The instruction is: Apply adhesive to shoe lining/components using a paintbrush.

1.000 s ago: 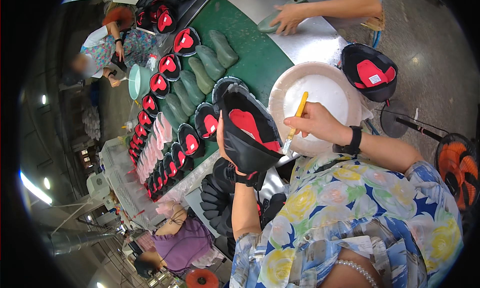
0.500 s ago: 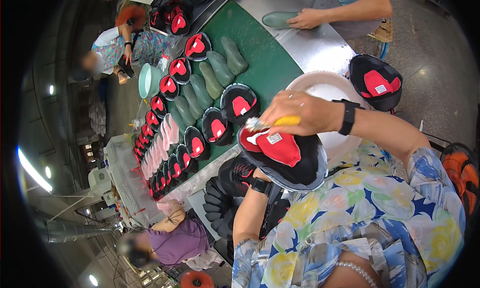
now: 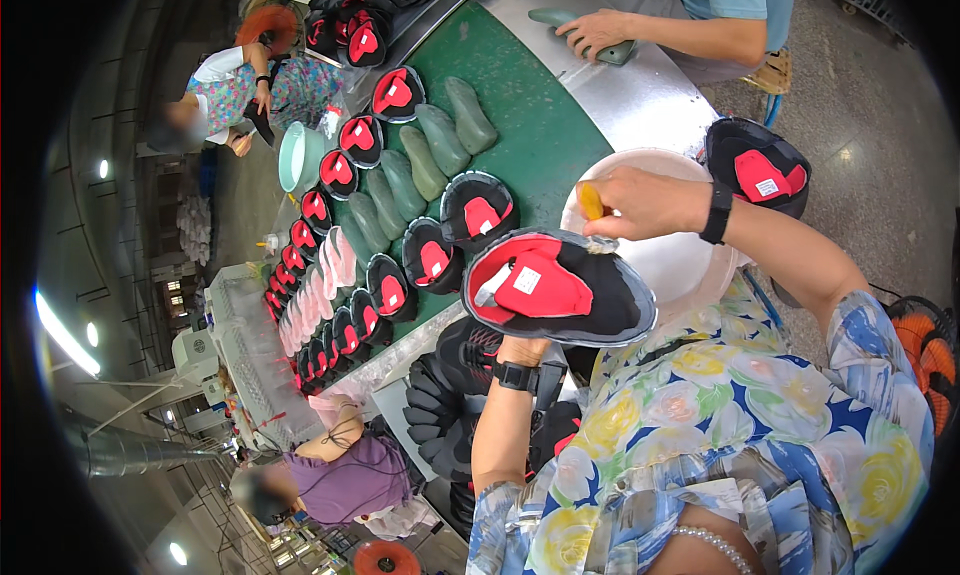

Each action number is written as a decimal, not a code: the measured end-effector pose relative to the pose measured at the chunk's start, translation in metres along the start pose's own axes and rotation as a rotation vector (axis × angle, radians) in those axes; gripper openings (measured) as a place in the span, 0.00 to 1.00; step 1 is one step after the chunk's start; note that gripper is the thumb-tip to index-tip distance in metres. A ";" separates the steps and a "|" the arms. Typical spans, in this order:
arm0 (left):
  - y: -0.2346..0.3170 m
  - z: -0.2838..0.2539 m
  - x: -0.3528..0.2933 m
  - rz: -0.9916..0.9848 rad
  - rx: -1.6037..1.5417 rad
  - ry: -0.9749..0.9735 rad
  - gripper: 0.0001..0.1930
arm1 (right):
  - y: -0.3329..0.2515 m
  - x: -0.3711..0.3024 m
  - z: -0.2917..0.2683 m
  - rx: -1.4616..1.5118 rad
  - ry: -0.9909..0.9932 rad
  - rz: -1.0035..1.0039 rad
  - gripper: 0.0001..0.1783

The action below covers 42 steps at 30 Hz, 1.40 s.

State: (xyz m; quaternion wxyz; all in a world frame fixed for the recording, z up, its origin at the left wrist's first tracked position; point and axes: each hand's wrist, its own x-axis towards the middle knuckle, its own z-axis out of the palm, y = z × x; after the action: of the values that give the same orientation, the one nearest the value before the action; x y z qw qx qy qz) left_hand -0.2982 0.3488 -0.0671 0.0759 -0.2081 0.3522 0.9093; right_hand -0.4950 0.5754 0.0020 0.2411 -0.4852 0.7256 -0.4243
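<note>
A black shoe upper (image 3: 610, 293) with a red inside and a white label is held up in front of me. My left hand (image 3: 524, 351) grips it from below; the upper hides most of the fingers. My right hand (image 3: 648, 201) is closed around the yellow handle of a brush (image 3: 591, 201). The pale bristles are at the upper's far rim. Just beyond, partly behind my right hand, stands a whitish basin (image 3: 690, 275) with white liquid in it. White smears show on the red inside near the upper's left end.
Rows of similar uppers (image 3: 432, 260), green shoe lasts (image 3: 437, 140) and pink pieces (image 3: 320, 280) cover the green belt (image 3: 530, 100). Another upper (image 3: 757, 167) sits right of the basin. Black shoes (image 3: 450, 405) lie beside my left forearm. Across the metal table, a co-worker's hand (image 3: 598, 33) holds a last.
The brush has moved right, from the upper's left end to its far rim. The upper has risen slightly and turned. Across the table, the co-worker's last has turned.
</note>
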 end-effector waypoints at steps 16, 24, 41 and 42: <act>0.016 -0.059 -0.031 0.272 -0.021 0.235 0.24 | 0.004 -0.034 -0.015 0.127 0.436 -0.025 0.11; 0.010 -0.064 0.039 0.410 -0.547 0.171 0.22 | 0.025 -0.076 0.005 0.142 0.381 0.224 0.11; -0.083 -0.094 0.199 -0.282 -0.411 0.320 0.19 | 0.057 -0.113 0.001 0.123 0.327 0.568 0.10; -0.073 -0.078 0.184 -0.353 -0.196 0.363 0.20 | 0.061 -0.116 0.000 0.139 0.366 0.565 0.10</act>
State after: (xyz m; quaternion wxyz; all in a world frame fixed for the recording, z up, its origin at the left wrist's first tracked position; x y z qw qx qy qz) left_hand -0.4182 0.3488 -0.2429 0.1481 -0.4324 0.2285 0.8596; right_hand -0.4772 0.6911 -0.0567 0.2476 -0.1633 0.8319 -0.4690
